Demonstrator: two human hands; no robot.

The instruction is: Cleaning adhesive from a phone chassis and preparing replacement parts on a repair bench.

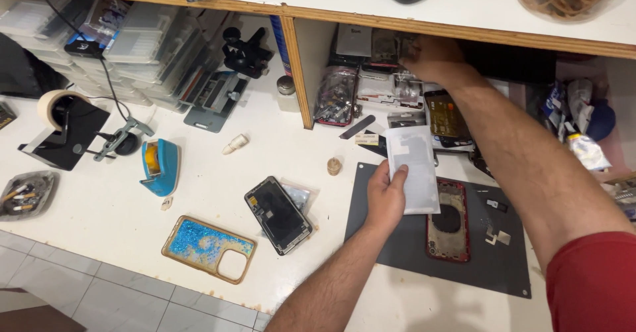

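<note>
White packet (416,166) gripped in left hand (385,198), right hand (434,59) fingers hidden among shelf clutter (371,80).

- A white worktable (218,166) fills most of the view, its top scuffed and lit evenly from above.
- At twelve o'clock a white shelf (464,7) with a bare wooden edge runs across the top.
- A wooden upright divider (299,73) stands under that shelf, just left of twelve o'clock, splitting the space beneath into bays.
- At seven o'clock, pale grey floor tiles (99,292) with darker grout lines show below the table's edge.
- A dark grey work mat (411,239) lies flat on the table at five o'clock.
</note>
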